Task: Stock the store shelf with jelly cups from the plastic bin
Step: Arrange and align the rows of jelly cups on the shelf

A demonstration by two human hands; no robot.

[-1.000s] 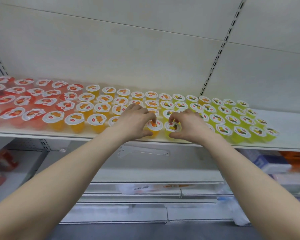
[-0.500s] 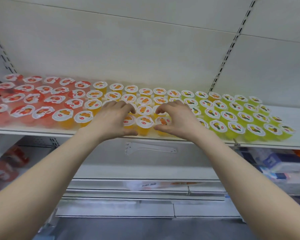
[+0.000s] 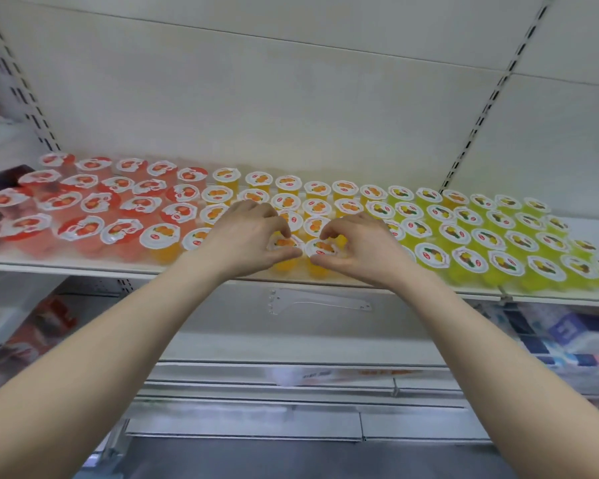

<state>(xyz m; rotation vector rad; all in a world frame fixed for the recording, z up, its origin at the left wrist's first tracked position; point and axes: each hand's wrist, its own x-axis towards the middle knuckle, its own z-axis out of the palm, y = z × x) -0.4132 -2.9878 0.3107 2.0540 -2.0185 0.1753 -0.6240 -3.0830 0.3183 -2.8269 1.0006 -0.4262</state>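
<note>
Shelf [image 3: 66, 267]: two hands [image 3: 246, 236] [image 3: 360, 247], two orange cups [image 3: 284, 243] [image 3: 322, 248]

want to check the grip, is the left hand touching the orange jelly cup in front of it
Touching. In the head view the left hand curls thumb and forefinger round the orange jelly cup at its lid rim, no gap.

Roughly nineteen red jelly cups [image 3: 99, 202], about eighteen orange jelly cups [image 3: 226, 173] showing with more hidden, some twenty-five green jelly cups [image 3: 486, 236], one shelf [image 3: 83, 267].
</note>
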